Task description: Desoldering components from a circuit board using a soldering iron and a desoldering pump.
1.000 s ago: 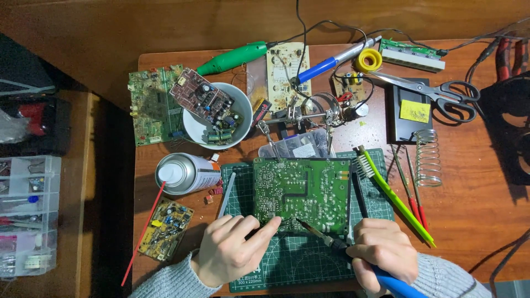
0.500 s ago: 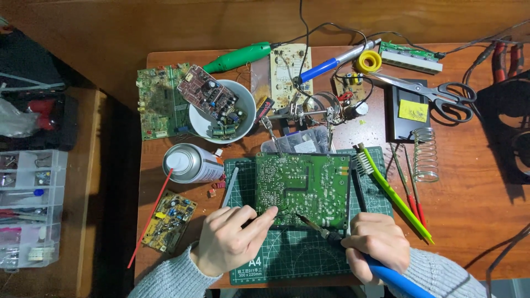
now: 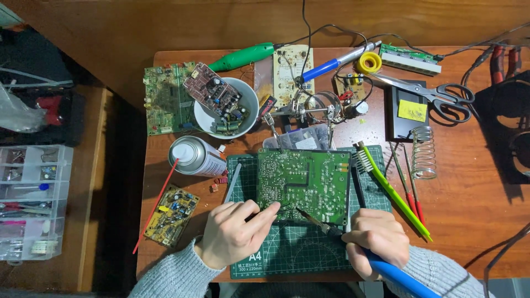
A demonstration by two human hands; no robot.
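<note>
We see the green circuit board (image 3: 303, 185) lying flat, solder side up, on the upper half of a dark green cutting mat (image 3: 287, 251) near the front edge of the wooden tabletop (image 3: 469, 221). Its long axis runs left to right, and its near edge meets both hands. The board is a dense green rectangle speckled with silver solder points, with one small bare square near the middle.

Open room is scarce. Behind the board stand a clear parts box (image 3: 301, 138) and a helping-hand clamp stand (image 3: 314, 107). To its left a spray can (image 3: 196, 156) lies on its side, just beyond the mat, and to its right a green-handled brush (image 3: 392, 190) runs diagonally along the mat's edge. The clearest stretch of wood lies at the far right front.

Our left hand (image 3: 234, 234) rests on the mat, its grip pinched on a thin strand we take for solder wire, fingertips touching the board's near edge. Our right hand (image 3: 375, 237) has its grip clenched round the blue-handled soldering iron (image 3: 342, 234), whose shaft points up and left, tip at the board's near edge between the hands.
</note>
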